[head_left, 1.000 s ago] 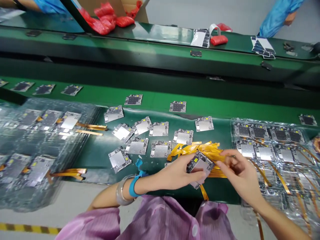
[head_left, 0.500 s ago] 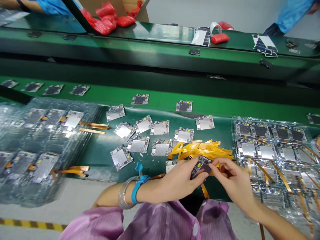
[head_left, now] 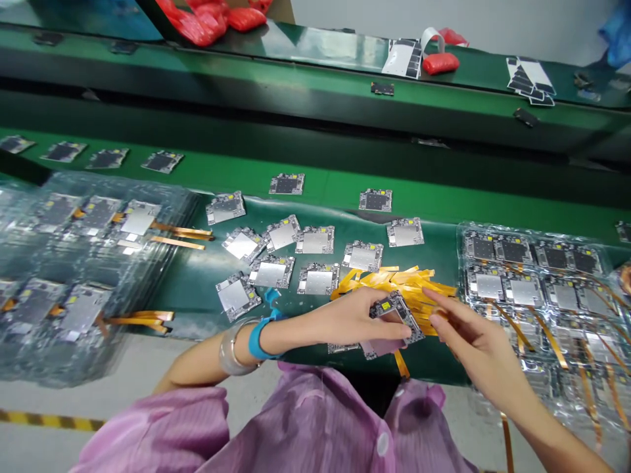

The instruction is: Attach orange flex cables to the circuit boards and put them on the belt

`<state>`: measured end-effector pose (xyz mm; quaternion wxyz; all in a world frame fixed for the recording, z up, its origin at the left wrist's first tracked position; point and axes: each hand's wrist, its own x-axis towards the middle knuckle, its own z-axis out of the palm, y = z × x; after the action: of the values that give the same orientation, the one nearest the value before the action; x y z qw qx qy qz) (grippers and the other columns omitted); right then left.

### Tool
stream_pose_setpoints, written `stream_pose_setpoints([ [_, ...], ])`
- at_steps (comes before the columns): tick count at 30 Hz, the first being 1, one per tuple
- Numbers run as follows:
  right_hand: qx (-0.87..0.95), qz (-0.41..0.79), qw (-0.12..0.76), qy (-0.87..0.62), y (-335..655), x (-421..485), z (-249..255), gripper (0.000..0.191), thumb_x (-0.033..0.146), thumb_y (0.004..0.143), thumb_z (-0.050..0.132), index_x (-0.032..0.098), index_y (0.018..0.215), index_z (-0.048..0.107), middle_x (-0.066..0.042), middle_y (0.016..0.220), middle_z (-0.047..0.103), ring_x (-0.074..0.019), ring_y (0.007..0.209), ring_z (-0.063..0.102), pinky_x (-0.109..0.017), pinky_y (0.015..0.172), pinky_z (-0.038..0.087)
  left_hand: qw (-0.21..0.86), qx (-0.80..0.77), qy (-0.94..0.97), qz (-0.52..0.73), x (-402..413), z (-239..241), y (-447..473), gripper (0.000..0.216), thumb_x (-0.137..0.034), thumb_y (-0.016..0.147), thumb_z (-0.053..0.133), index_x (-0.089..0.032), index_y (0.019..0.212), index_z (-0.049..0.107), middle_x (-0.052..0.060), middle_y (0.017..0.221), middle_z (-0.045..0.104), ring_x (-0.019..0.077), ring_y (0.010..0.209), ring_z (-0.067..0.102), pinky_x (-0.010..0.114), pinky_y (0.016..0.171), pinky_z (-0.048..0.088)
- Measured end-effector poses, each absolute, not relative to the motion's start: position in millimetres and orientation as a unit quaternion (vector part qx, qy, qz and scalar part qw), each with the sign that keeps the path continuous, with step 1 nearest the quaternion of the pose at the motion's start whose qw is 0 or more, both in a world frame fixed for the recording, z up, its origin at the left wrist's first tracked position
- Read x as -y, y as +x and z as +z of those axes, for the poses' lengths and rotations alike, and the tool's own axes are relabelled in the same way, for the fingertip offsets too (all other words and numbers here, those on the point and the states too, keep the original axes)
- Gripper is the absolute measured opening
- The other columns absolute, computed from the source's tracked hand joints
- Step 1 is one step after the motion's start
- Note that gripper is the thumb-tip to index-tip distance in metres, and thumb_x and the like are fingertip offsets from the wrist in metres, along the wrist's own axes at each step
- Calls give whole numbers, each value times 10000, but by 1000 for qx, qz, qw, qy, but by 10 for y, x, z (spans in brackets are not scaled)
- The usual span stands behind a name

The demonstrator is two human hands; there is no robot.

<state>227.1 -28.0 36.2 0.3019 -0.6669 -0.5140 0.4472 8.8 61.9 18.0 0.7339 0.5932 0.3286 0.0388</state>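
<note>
A circuit board (head_left: 389, 307) with a yellow label is gripped in my left hand (head_left: 352, 322), thumb across its lower edge. Beneath that hand, other silver boards (head_left: 340, 347) lie partly covered on the green bench. My right hand (head_left: 476, 338) hovers just right of the held board, thumb and forefinger apart with nothing visible between them. Its fingertips are over the right side of a pile of orange flat flex cables (head_left: 394, 279). Several loose boards with silver shields (head_left: 318, 279) lie left of the pile.
Clear plastic trays (head_left: 542, 266) with boards and flex cables stand on the right. More stacked trays (head_left: 182, 197) sit at left. Spaced boards (head_left: 286, 184) lie on the green conveyor belt (head_left: 330, 187). Red bags (head_left: 441, 64) and label sheets (head_left: 530, 79) rest on the far ledge.
My right hand has come off the held board and moved slightly right, its fingers parting. My left hand keeps the board, now tilted differently. The belt boards have shifted right.
</note>
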Motion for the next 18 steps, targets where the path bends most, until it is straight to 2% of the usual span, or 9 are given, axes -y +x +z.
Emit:
stream_pose_setpoints([
  [3,456,469,344,-674,2201,295,373,391,412,803,768,262,1165,761,-45,925,785,-209,788,727,-357,777,612,724,-342,599,20,-602,235,95,406,-542,836,688,-160,973,696,34,871,718,144,716,596,241,604,437],
  [6,426,473,380,-671,2144,294,387,307,370,737,825,241,1012,787,-41,833,790,-209,755,742,-346,753,622,725,-335,602,15,-588,279,92,367,-514,856,670,-158,940,698,22,815,700,137,695,584,239,583,409],
  [11,424,492,373,-662,2092,272,363,203,374,747,806,217,869,769,-40,745,761,-173,628,695,-276,563,586,727,-320,607,14,-569,330,96,307,-456,873,642,-151,880,671,0,751,662,120,650,556,235,557,373],
  [18,423,537,320,-656,2144,267,317,207,376,727,814,214,845,761,-2,653,686,-147,575,643,-246,514,535,725,-330,605,1,-552,303,93,311,-463,848,661,-152,852,668,-22,699,599,101,606,475,234,542,352],
])
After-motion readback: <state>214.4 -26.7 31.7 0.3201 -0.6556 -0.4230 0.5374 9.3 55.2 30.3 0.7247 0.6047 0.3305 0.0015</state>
